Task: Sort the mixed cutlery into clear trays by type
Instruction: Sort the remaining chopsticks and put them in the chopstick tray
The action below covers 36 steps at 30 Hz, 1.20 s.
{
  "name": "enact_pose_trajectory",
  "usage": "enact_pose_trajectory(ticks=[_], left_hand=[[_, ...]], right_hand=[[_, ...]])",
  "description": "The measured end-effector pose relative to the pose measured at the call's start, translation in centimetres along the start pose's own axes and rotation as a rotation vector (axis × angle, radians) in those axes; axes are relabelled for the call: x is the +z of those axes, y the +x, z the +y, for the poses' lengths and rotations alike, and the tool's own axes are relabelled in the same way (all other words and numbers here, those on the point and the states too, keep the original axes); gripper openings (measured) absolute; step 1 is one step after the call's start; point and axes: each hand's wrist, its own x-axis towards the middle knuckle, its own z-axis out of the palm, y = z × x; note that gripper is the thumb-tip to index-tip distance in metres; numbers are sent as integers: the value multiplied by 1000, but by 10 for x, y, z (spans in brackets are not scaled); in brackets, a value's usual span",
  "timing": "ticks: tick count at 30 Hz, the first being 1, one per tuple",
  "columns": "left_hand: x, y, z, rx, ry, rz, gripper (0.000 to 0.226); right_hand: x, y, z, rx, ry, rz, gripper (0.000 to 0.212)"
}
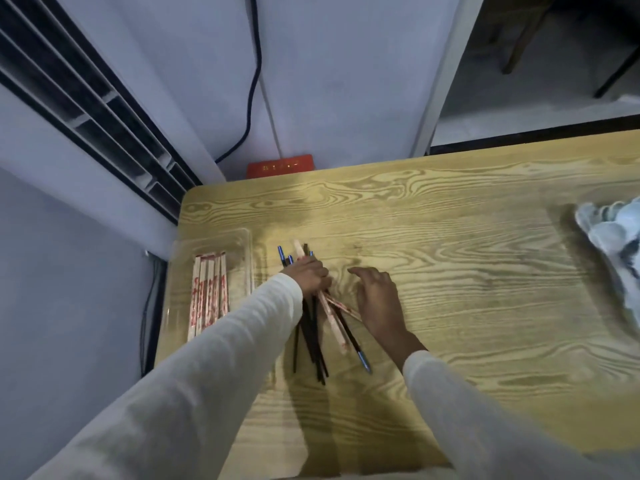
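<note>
A mixed bundle of chopsticks (317, 344) lies on the wooden table (467, 271): black ones with blue tips and a few in red-printed paper wrappers. My left hand (308, 277) is shut around the bundle near its far end. My right hand (379, 299) hovers just right of the bundle, fingers spread, touching or nearly touching a wrapped pair (341, 306). A clear tray (242, 237) at the table's left edge holds several paper-wrapped chopsticks (207, 296) laid side by side.
A second clear tray with pale plastic spoons (613, 237) sits at the right edge of the table. A red box (280, 165) stands on the floor behind the table, beside a dark cable (252, 98). An air conditioner's vents (86, 109) are to the left.
</note>
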Motion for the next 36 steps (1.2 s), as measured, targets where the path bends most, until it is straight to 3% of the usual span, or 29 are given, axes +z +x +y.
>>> enact_pose_trajectory(ticks=[3,5,8,12,16,21,24,27,30,36], left_hand=[[-2,-3,-4,-42,52,125,8],[-7,-6,-3,-83,-64,75,12],[-11,-16,-11,-328,-202,10,25],[-17,-40,-29,-656,-624,254,18],[-17,-62,-40,-927,-855,421,19],[-18,-72,-35,-1048,-1227,696,12],[-14,-78,-29,-1077,-1356,743,18],[-2,-85,-27,-1108,-1422,747,27],[6,-92,-25,-1096,-1464,758,14],[19,-100,-37,-1041,-1438,766,14]], right_hand=[[-5,2,6,1,24,17,41],[-9,2,8,15,49,41,39],[-14,-1,7,42,79,113,37],[-17,-8,-4,95,120,302,30],[-7,-22,-23,195,205,449,20],[21,-30,-52,396,218,133,21],[31,-24,-65,462,151,-9,26],[39,-16,-81,557,211,-13,30],[46,-7,-90,613,223,-1,30],[60,-1,-102,684,186,65,26]])
